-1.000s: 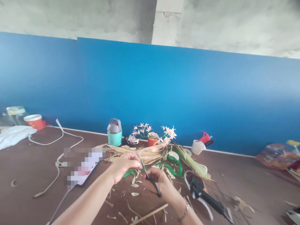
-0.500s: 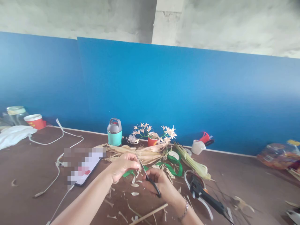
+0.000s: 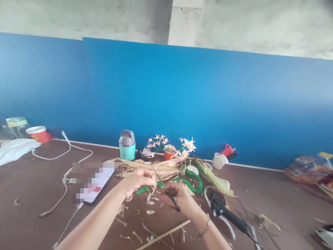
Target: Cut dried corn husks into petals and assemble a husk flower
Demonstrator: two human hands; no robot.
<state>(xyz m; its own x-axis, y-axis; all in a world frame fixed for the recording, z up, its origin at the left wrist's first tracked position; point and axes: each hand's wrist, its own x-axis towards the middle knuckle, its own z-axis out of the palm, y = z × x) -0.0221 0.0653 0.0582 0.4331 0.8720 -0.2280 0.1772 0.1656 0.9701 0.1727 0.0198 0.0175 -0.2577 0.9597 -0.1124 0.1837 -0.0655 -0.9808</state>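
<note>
My left hand (image 3: 137, 182) pinches a small pale piece of husk (image 3: 154, 185) between thumb and fingers, above the table's middle. Just to the right, my right hand (image 3: 179, 198) grips black-handled scissors (image 3: 170, 196), whose blades point up and left toward that piece. Whether the blades touch it I cannot tell. Small cut petal-like scraps (image 3: 150, 212) lie on the brown table below the hands. Behind them are dried corn husks (image 3: 153, 170) and a loop of green tape (image 3: 196, 185). A red cup (image 3: 169, 154) at the back stands among pale handmade flowers (image 3: 187, 146).
A phone (image 3: 100, 185) with a white cable lies left. A turquoise flask (image 3: 127, 146) stands at the back. On the right are a black glue gun (image 3: 229, 217), a bundle of pale green husks (image 3: 214, 178) and a white container (image 3: 220, 160). A thin stick (image 3: 163, 235) lies in front.
My right hand has shifted slightly right with the scissors, drawing the blades a little away from my left hand. My left hand still holds the husk piece. The view has tilted slightly.
</note>
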